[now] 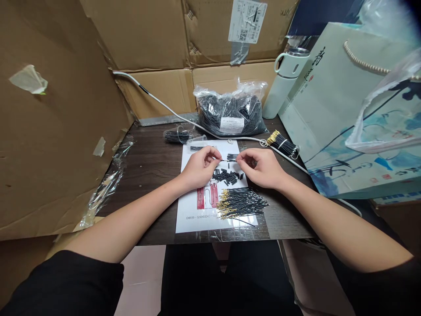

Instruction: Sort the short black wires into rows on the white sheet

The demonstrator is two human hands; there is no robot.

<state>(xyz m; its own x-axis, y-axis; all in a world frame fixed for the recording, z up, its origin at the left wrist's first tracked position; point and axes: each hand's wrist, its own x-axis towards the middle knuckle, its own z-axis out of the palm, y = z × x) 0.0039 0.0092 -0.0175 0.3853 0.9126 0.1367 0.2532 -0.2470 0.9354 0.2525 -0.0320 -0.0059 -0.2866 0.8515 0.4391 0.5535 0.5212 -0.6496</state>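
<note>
My left hand (201, 169) is closed in a pinch over the white printed sheet (184, 221). Its fingertips hold one end of a thin black wire (225, 160). Facing it, my right hand (261, 167) pinches at the wire's other end; its fingers partly hide what they grip. Just behind the fingertips lies a small row of black wires (232, 156). Below the hands is a loose pile of short black tubes (226, 177). Nearer the table edge, a bunch of black wires with gold-coloured ends (243, 203) is spread over the sheet.
A clear bag of black pieces (232, 109) stands against the cardboard wall (158, 35). Before it are a clear cup with black wires (179, 136) and a tied wire bundle (283, 145). A white cable (164, 107) crosses behind. A bottle (283, 87) and paper bag (329, 109) stand right.
</note>
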